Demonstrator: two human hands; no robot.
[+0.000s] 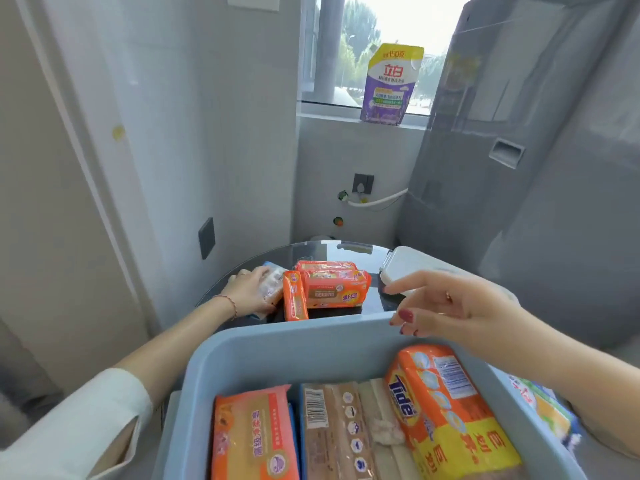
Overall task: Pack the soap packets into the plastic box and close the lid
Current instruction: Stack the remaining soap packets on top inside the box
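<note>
Blue plastic box (277,348) half packed, more soap packets waiting beyond it.

Inside the box lie an orange packet (252,438), a brown packet (332,431) and a Tide packet (446,410). Past the box's far rim, on the dark round table (311,251), stands a cluster of orange packets (329,289). Left of that cluster, the left hand (249,289) is closed around a pale packet (273,285). The right hand (457,306) hovers above the box's far right corner, fingers loose and holding nothing. The white lid (405,265) lies beyond that hand.
</note>
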